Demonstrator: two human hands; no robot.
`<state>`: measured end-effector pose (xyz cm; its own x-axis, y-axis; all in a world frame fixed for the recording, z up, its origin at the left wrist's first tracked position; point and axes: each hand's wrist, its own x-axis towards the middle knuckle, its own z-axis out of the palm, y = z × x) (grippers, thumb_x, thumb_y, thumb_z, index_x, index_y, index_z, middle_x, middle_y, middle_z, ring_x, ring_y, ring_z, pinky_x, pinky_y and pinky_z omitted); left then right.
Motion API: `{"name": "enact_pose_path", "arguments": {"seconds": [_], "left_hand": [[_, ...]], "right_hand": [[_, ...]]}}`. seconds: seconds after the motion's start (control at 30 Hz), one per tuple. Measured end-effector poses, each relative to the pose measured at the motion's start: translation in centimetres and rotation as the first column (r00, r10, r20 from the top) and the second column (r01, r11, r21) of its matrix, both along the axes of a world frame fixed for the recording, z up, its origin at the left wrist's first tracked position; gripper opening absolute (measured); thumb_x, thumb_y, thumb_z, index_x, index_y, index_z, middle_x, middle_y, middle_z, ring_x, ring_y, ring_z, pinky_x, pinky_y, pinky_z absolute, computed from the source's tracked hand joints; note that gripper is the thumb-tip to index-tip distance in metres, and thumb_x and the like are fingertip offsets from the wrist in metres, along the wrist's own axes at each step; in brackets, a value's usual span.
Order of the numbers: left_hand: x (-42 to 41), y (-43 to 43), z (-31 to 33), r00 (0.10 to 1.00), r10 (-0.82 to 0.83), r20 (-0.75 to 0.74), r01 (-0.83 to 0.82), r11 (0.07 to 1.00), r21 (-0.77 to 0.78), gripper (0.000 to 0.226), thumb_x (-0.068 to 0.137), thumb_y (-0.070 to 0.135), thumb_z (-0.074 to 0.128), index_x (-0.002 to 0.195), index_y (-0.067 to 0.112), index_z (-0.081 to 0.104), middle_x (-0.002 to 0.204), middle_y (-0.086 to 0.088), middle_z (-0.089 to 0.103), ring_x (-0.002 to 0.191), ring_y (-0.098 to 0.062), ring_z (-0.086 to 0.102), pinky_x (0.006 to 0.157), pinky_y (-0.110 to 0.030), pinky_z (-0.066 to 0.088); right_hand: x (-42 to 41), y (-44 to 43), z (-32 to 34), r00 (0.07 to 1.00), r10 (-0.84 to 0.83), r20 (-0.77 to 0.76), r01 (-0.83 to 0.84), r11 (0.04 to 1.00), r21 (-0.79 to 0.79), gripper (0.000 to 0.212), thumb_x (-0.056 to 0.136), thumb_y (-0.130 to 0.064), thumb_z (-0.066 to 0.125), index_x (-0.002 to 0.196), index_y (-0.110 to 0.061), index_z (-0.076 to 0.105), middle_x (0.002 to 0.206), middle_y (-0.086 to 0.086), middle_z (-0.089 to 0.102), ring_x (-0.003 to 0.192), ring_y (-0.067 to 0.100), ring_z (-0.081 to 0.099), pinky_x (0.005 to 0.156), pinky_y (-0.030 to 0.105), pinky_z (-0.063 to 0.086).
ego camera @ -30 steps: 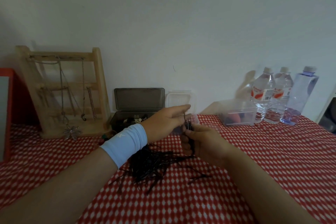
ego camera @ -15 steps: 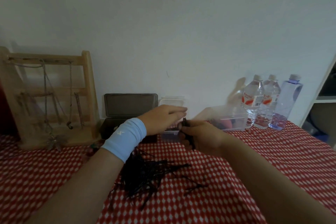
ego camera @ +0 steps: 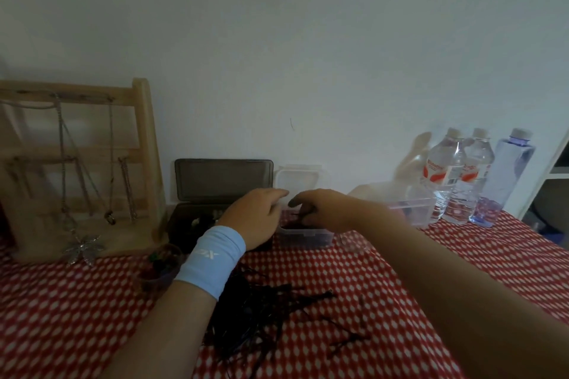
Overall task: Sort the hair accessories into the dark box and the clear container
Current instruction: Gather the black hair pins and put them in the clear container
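Observation:
A heap of black hair pins (ego camera: 258, 314) lies on the red checked cloth near me, with two stray pins (ego camera: 348, 341) to its right. Behind it stands the dark box (ego camera: 221, 181), lid up, with small accessories inside. To its right is the small clear container (ego camera: 304, 235), dark pins inside, its lid (ego camera: 297, 178) leaning on the wall. My left hand (ego camera: 255, 215), with a blue wristband, rests at the container's left edge, fingers loose. My right hand (ego camera: 323, 209) hovers over the container, fingertips pinched on thin black hair pins.
A wooden rack (ego camera: 77, 163) hung with necklaces stands at the left. A small cup (ego camera: 160, 268) of coloured items sits in front of the dark box. A larger clear tub (ego camera: 406, 206) and three water bottles (ego camera: 474, 175) line the right back.
Both hands have moved forward from above the heap to the small clear container. My right hand, which held pins upright, now points its fingers down into the container.

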<state>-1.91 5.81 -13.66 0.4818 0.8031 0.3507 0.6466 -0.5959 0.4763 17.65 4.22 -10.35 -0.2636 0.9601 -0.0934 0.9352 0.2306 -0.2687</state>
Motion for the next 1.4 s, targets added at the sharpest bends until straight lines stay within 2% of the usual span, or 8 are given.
{"name": "enact_pose_path", "arguments": {"seconds": [0.2, 0.37, 0.47, 0.57, 0.67, 0.93, 1.17, 1.4], "left_hand": [[1.5, -0.6, -1.3, 0.980, -0.077, -0.182, 0.085, 0.996, 0.037, 0.040, 0.098, 0.036, 0.042, 0.136, 0.026, 0.052, 0.133, 0.000, 0.056, 0.123, -0.020, 0.051, 0.103, -0.034, 0.040], [2.3, -1.0, -1.3, 0.906, -0.037, -0.421, 0.104, 0.985, 0.137, 0.048, 0.099, 0.047, 0.035, 0.146, 0.034, 0.039, 0.148, 0.005, 0.044, 0.136, -0.019, 0.036, 0.115, -0.038, 0.018], [3.2, -1.7, -1.4, 0.916, -0.030, -0.399, 0.112, 0.977, 0.182, 0.050, 0.099, 0.048, 0.036, 0.146, 0.030, 0.040, 0.151, 0.007, 0.040, 0.138, -0.016, 0.034, 0.116, -0.037, 0.016], [3.8, -1.9, -1.7, 0.887, -0.043, -0.459, 0.142, 0.973, 0.184, 0.043, 0.101, 0.038, 0.037, 0.143, 0.031, 0.043, 0.148, 0.009, 0.044, 0.134, -0.013, 0.039, 0.115, -0.035, 0.019], [3.8, -1.8, -1.8, 0.890, -0.018, -0.455, 0.130, 0.968, 0.217, 0.039, 0.103, 0.029, 0.037, 0.141, 0.031, 0.046, 0.146, 0.011, 0.047, 0.131, -0.012, 0.044, 0.112, -0.031, 0.023], [3.9, -2.0, -1.4, 0.891, 0.052, -0.450, 0.053, 0.975, 0.217, 0.032, 0.103, 0.034, 0.037, 0.127, 0.030, 0.058, 0.129, 0.006, 0.062, 0.119, -0.018, 0.052, 0.103, -0.029, 0.029], [3.6, -2.2, -1.1, 0.923, -0.021, -0.384, 0.105, 0.975, 0.198, 0.037, 0.100, 0.032, 0.044, 0.136, 0.032, 0.049, 0.133, 0.007, 0.058, 0.119, -0.017, 0.052, 0.105, -0.031, 0.035], [3.4, -2.1, -0.4, 0.946, -0.090, -0.310, 0.148, 0.975, 0.168, 0.039, 0.098, 0.033, 0.050, 0.136, 0.027, 0.052, 0.133, 0.005, 0.058, 0.120, -0.017, 0.053, 0.103, -0.038, 0.042]], "right_hand": [[2.2, -0.8, -0.3, 0.985, -0.009, -0.173, 0.020, 0.998, 0.059, 0.061, 0.099, -0.010, 0.057, 0.154, -0.024, 0.033, 0.122, -0.008, 0.070, 0.116, 0.008, 0.061, 0.106, 0.026, 0.043], [3.4, -2.0, 0.1, 0.931, -0.053, -0.361, 0.123, 0.977, 0.172, 0.038, 0.096, -0.005, 0.059, 0.126, -0.028, 0.062, 0.107, -0.012, 0.073, 0.098, 0.001, 0.067, 0.092, 0.020, 0.052], [4.9, -2.9, -0.2, 0.943, -0.187, -0.274, 0.265, 0.921, 0.285, 0.020, 0.094, -0.014, 0.061, 0.095, -0.034, 0.063, 0.092, -0.021, 0.062, 0.086, -0.005, 0.058, 0.075, 0.013, 0.047], [6.3, -3.8, -1.5, 0.944, -0.298, -0.144, 0.323, 0.924, 0.204, 0.013, 0.092, -0.023, 0.066, 0.085, -0.034, 0.063, 0.091, -0.013, 0.063, 0.082, -0.001, 0.057, 0.070, 0.014, 0.042], [6.6, -4.0, -3.2, 0.932, -0.360, -0.053, 0.363, 0.910, 0.199, 0.006, 0.092, -0.034, 0.067, 0.091, -0.029, 0.069, 0.090, -0.010, 0.066, 0.079, 0.002, 0.058, 0.065, 0.015, 0.041], [6.1, -2.9, -3.7, 0.913, -0.407, 0.019, 0.397, 0.900, 0.183, 0.037, 0.091, -0.050, 0.061, 0.110, -0.020, 0.071, 0.105, 0.001, 0.070, 0.092, 0.017, 0.065, 0.090, 0.038, 0.056], [6.4, -1.9, -3.0, 0.902, -0.432, -0.030, 0.433, 0.900, 0.058, 0.022, 0.082, -0.037, 0.074, 0.092, -0.017, 0.073, 0.088, 0.000, 0.070, 0.085, 0.016, 0.067, 0.087, 0.035, 0.058], [6.6, -1.5, -1.7, 0.920, -0.389, 0.051, 0.391, 0.920, -0.036, 0.032, 0.088, -0.031, 0.067, 0.111, -0.009, 0.071, 0.106, 0.009, 0.070, 0.097, 0.022, 0.067, 0.089, 0.033, 0.056]]}}
